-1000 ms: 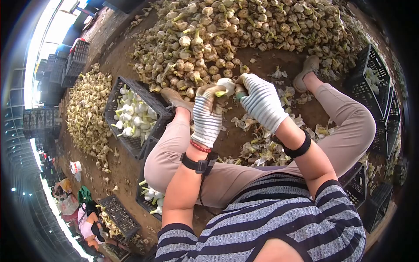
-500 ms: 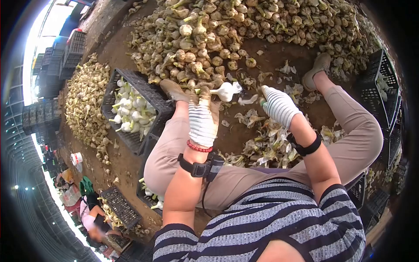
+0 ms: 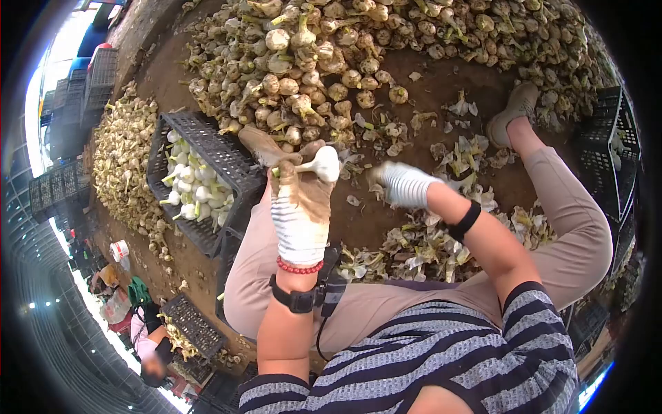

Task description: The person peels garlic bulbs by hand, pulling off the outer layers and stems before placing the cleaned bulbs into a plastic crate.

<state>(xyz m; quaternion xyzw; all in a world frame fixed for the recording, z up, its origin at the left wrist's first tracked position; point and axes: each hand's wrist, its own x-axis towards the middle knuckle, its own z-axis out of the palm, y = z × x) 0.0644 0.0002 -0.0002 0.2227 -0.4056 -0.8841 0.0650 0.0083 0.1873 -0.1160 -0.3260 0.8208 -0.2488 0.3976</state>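
Observation:
My left hand [image 3: 301, 210], in a striped white glove soiled brown at the fingers, is closed around the stem of a garlic bulb [image 3: 325, 164]. The bulb's clean white head sticks out to the right of the fingers. To its right is my right hand [image 3: 403, 185], in a similar glove, curled closed and slightly blurred. What it holds, if anything, cannot be made out. Ahead of both hands lies a large pile of unpeeled garlic [image 3: 324, 55]. Left of my left hand, a black crate [image 3: 207, 148] holds peeled white garlic bulbs [image 3: 196, 186].
Peeled skins [image 3: 420, 245] litter the ground between my legs. More black crates [image 3: 603, 148] stand at the right. Another garlic pile [image 3: 127, 162] lies at the left. Farther back, a person [image 3: 145, 341] sits beside a crate [image 3: 193, 324], near a white bucket [image 3: 119, 250].
My left hand has come lower and slightly left with the garlic bulb, its head now tilted upward. My right hand has moved left toward it. The view has shifted slightly.

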